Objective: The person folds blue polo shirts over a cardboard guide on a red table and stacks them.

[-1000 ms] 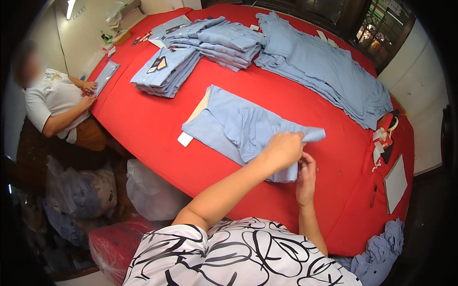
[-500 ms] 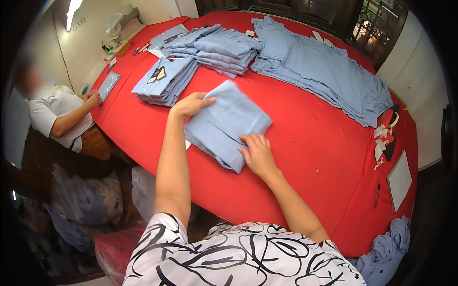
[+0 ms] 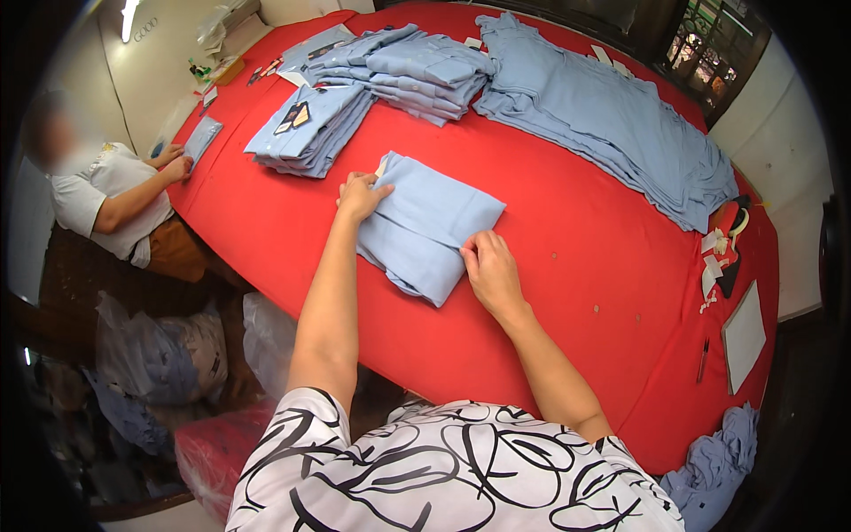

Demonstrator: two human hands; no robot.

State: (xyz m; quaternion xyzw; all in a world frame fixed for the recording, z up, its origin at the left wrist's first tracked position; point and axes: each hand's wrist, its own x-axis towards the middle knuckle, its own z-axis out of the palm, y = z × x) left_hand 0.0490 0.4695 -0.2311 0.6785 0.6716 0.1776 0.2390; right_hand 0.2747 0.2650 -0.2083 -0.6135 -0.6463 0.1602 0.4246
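A light blue folded shirt (image 3: 430,222) lies on the red-covered table in front of me, a long fold running across its upper side. My left hand (image 3: 362,196) grips its far left edge, thumb on top of the cloth. A small pale strip (image 3: 382,166) shows beside that hand at the shirt's corner. At the right edge, my right hand (image 3: 493,273) is closed, with thumb and fingertips pinching the cloth's border.
Beyond the shirt stand a folded pile with tags (image 3: 310,133) and taller folded stacks (image 3: 417,66). Unfolded blue garments (image 3: 603,115) lie in a heap at far right. Tape, papers and a white board (image 3: 743,337) line the right edge. A co-worker (image 3: 115,195) handles a packet at left.
The shirt's far side has come down flatter onto the table. My left hand has shifted slightly along its edge. My right fingers, spread on the cloth before, are now drawn together at its border.
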